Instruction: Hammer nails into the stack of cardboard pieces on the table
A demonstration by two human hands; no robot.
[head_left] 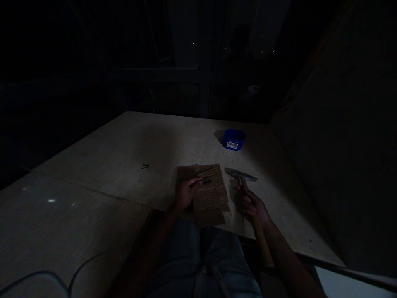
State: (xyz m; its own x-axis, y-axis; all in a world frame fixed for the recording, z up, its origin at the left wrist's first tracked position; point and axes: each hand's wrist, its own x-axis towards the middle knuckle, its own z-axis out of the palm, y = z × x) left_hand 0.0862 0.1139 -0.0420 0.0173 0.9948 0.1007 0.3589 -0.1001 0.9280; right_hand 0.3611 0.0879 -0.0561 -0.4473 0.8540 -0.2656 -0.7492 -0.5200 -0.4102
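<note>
Several dark nails (207, 182) form a short row on the cardboard (208, 202) at the near edge of the table (119, 142), apparently the completed portion; loose nails (145, 167) to the left apparently remain. Fingertips of the left hand (186, 192) meet at the row, any grip on a nail being indeterminable; the right hand (254, 207) grasps the hammer (261, 238) by its handle.

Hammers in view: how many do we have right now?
1. The hammer is in the right hand, its head to the right of the cardboard. The dark surroundings could hide others.
</note>
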